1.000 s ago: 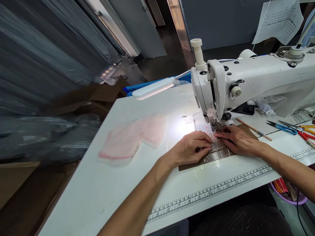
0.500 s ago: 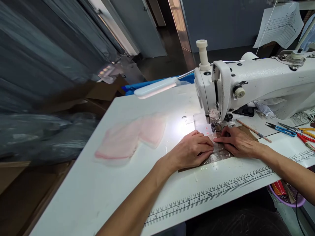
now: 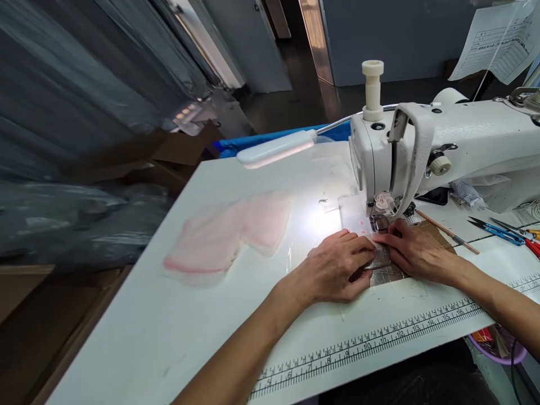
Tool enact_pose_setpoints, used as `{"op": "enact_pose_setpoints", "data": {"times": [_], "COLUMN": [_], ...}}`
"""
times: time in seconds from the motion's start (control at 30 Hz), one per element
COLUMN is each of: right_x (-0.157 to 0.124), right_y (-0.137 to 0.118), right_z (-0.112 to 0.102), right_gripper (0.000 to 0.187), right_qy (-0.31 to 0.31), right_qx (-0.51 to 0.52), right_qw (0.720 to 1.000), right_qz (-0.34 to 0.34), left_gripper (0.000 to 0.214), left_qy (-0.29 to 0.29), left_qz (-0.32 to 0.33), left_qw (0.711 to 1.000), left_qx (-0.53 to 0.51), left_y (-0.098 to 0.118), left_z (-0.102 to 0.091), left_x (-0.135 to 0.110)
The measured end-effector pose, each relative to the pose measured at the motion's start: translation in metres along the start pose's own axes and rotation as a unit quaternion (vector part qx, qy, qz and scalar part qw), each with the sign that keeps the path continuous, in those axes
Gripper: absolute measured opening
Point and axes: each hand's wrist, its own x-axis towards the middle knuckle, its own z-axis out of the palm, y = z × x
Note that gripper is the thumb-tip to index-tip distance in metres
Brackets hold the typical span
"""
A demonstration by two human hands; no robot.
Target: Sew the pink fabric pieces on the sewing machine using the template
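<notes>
A white sewing machine (image 3: pixel 382 149) stands at the right of the table. In front of its presser foot (image 3: pixel 376 223), a small piece of sheer pale fabric (image 3: pixel 381 257) lies over a shiny brown sheet (image 3: pixel 386 275). My left hand (image 3: pixel 340 267) pinches the fabric's near left edge between thumb and bent fingers. On the other side, my right hand (image 3: pixel 415 252) has its thumb and index finger closed together on the fabric, close by the foot. Between the hands only a little fabric shows; the fingertips partly hide it.
Sheer pink fabric pieces (image 3: pixel 228 230) lie at the table's left. A lamp (image 3: pixel 276 148) lights the sewing area. To the right are a pencil (image 3: pixel 447 230), blue-handled snips (image 3: pixel 498 230) and red-handled scissors (image 3: pixel 532 247). A printed ruler (image 3: pixel 367 349) runs along the front edge.
The view has shifted slightly, so the machine appears larger and farther right. My left hand has curled, its thumb lower and a gap showing under the fingers. My right hand stays beside the foot.
</notes>
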Motion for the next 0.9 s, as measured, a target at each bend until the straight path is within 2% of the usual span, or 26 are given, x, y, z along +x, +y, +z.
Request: {"op": "enact_pose_setpoints", "data": {"times": [0.33,0.5,0.9], "right_x": [-0.0021,-0.0046,-0.0015], "right_y": [0.0001,0.0004,-0.0016], "right_z": [-0.0012,-0.0027,-0.0016], "right_gripper": [0.044,0.037,0.038], "right_qy": [0.01,0.014,-0.003], "right_qx": [0.016,0.038,-0.003], "right_qw": [1.0,0.999,1.0], "right_qz": [-0.003,-0.022,-0.012], "left_gripper": [0.027,0.028,0.041], "left_qy": [-0.024,-0.034,-0.035], "left_qz": [-0.02,-0.035,-0.055], "left_qw": [0.998,0.997,0.996], "left_qx": [0.048,0.061,0.057], "left_y": [-0.001,-0.0008,-0.005], "left_z": [0.0019,0.0039,0.0064], "left_x": [-0.0003,-0.0003,0.0005]}}
